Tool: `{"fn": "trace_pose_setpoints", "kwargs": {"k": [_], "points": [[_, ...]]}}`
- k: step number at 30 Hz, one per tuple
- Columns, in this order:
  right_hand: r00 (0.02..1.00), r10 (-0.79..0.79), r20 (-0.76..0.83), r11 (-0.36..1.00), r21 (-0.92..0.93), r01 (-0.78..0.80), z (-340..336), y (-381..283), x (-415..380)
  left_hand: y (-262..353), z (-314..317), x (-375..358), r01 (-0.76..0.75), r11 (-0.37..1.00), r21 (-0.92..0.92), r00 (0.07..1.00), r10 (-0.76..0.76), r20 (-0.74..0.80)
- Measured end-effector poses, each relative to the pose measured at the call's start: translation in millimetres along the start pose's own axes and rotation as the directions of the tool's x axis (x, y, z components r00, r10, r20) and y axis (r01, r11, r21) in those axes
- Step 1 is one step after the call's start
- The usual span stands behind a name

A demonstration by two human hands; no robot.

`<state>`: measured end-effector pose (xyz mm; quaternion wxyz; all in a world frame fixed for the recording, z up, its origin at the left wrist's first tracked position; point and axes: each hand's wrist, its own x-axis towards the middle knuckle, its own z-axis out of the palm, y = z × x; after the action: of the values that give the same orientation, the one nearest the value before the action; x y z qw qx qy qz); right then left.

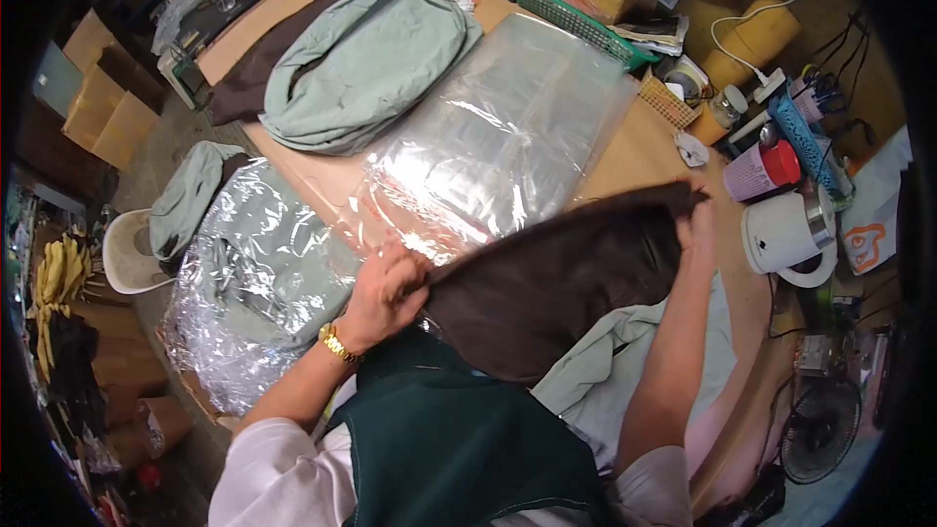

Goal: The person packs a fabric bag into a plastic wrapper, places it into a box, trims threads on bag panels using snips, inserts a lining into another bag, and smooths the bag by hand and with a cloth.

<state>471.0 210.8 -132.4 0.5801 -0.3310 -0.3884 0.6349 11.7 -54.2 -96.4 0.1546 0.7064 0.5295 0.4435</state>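
Observation:
A folded dark brown cloth (556, 293) stretches between my two hands in front of my dark green apron. My left hand (390, 283), with a gold watch at the wrist, is closed on the cloth's left end. At the far right corner, my right hand (695, 224) pinches its upper edge. A stack of clear plastic bags (517, 117) lies just beyond the cloth. Under my right forearm is a pale green cloth (605, 361), partly hidden by the brown one.
Another pale green cloth piece (381, 59) lies at the back. Plastic-wrapped cloth (264, 263) sits at the left edge, near a white bin (132, 254). A green basket (576, 15), a pink cup (756, 171) and a white kettle (786, 234) line the right side.

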Motion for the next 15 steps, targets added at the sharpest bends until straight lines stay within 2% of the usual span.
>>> {"fn": "trace_pose_setpoints", "kwargs": {"k": [2,3,4,6,10,15], "points": [[0.991,-0.132,-0.017,0.991,0.023,0.133,-1,15,-20,-5,13,-17,-0.137,0.988,0.073,0.987,0.129,0.097],[0.992,-0.115,-0.054,0.992,0.044,0.117,0,12,-24,-6,17,-22,-0.164,0.985,0.056,0.985,0.16,0.064],[0.991,-0.118,-0.064,0.992,0.03,0.12,2,10,-26,-7,22,-24,-0.165,0.985,0.039,0.985,0.162,0.066],[0.997,-0.076,-0.023,0.994,0.075,0.077,7,10,-26,-7,28,-30,-0.009,1.0,0.001,1.0,0.009,0.027],[0.995,-0.098,-0.024,0.994,0.052,0.1,10,10,-26,-11,32,-28,0.011,1.0,-0.016,1.0,-0.011,-0.008],[0.992,-0.121,-0.04,0.993,-0.002,0.121,15,9,-28,-12,34,-26,-0.033,0.999,0.012,0.999,0.033,-0.011]]}}
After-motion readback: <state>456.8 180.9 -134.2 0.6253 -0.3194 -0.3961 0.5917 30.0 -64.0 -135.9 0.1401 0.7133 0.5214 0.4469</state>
